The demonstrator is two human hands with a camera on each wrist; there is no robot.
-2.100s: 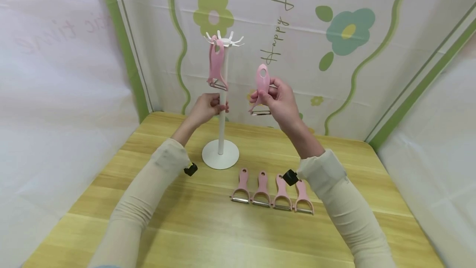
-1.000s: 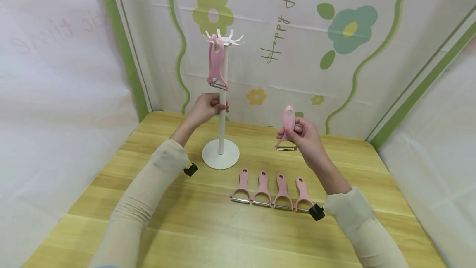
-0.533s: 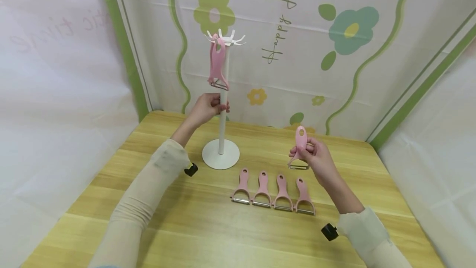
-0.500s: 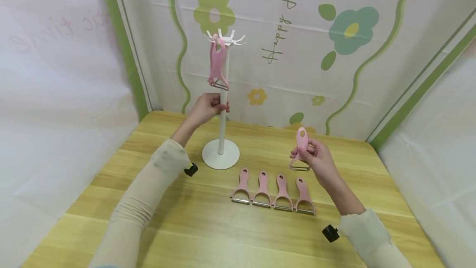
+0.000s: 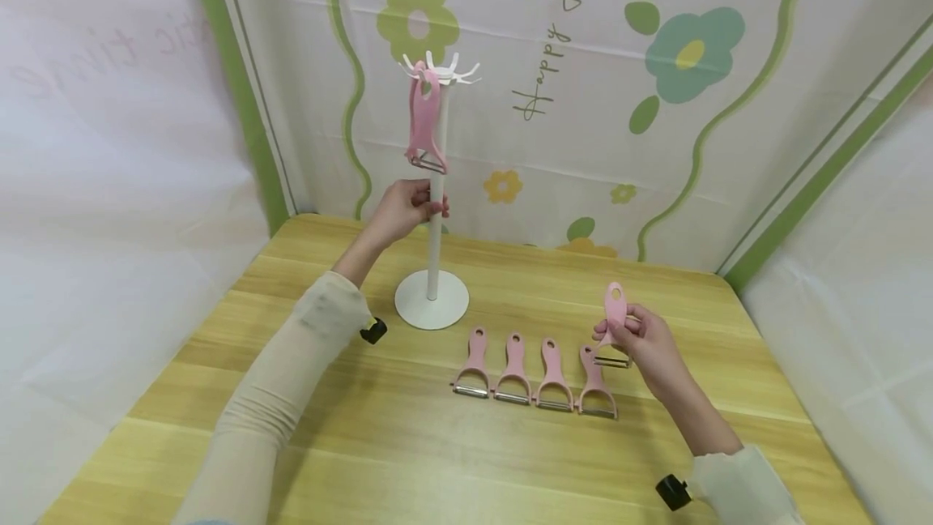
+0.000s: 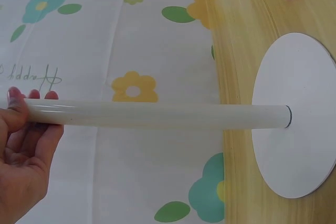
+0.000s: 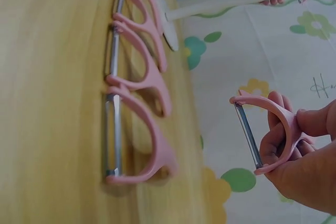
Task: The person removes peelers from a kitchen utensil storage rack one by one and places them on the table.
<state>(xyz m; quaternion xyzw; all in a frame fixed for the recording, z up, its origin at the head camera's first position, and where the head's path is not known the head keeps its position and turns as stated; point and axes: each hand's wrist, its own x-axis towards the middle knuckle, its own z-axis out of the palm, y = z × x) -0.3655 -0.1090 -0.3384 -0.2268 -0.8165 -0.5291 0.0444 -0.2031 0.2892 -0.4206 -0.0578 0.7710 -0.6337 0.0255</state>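
Note:
A white stand (image 5: 433, 258) with a round base and a crown of hooks is upright on the table. My left hand (image 5: 402, 209) grips its pole about halfway up, seen also in the left wrist view as a hand (image 6: 23, 156) round the pole. Pink peelers (image 5: 425, 120) hang from hooks on the stand's left side, one overlapping another. With my right hand (image 5: 652, 347) I pinch a pink peeler (image 5: 615, 308) by its handle, blade end down, above the rightmost peeler of the row. In the right wrist view the held peeler (image 7: 286, 124) shows its metal blade.
Several more pink peelers (image 5: 514, 359) lie in a row on the wooden table (image 5: 437, 460), handles pointing away and blades near. Behind the table hangs a white curtain (image 5: 568, 144) printed with flowers. A black wrist camera (image 5: 674, 492) sits below the right sleeve.
My right hand has moved from beside the stand down and to the right, carrying the peeler. My left hand stays on the pole, and the hanging peelers have not moved.

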